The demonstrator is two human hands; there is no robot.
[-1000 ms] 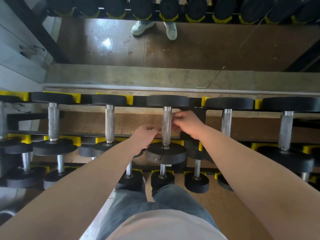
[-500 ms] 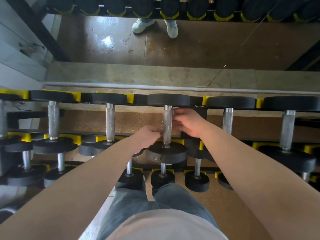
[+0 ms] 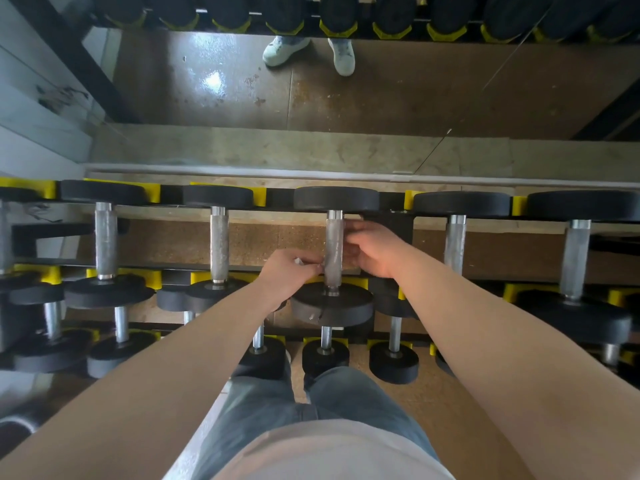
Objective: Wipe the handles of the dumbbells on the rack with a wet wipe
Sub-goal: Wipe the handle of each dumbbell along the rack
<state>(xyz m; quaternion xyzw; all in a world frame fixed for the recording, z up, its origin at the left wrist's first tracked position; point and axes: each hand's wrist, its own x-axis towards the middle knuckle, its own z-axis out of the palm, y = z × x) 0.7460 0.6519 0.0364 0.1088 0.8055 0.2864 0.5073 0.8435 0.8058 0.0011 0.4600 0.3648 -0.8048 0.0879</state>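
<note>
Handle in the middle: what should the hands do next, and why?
Probably slide the wipe up the handle. The left hand pinches it near the handle's lower end and the right hand sits higher, so the upper part likely needs rubbing.

Left grip point(image 3: 290, 271) pinches closed, right grip point(image 3: 375, 251) curls.

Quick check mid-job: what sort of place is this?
Most likely a gym's free-weight area: black dumbbells sit in rows on a tiered rack with yellow cradles, and a wall mirror behind it reflects the rack and a pair of shoes.
</note>
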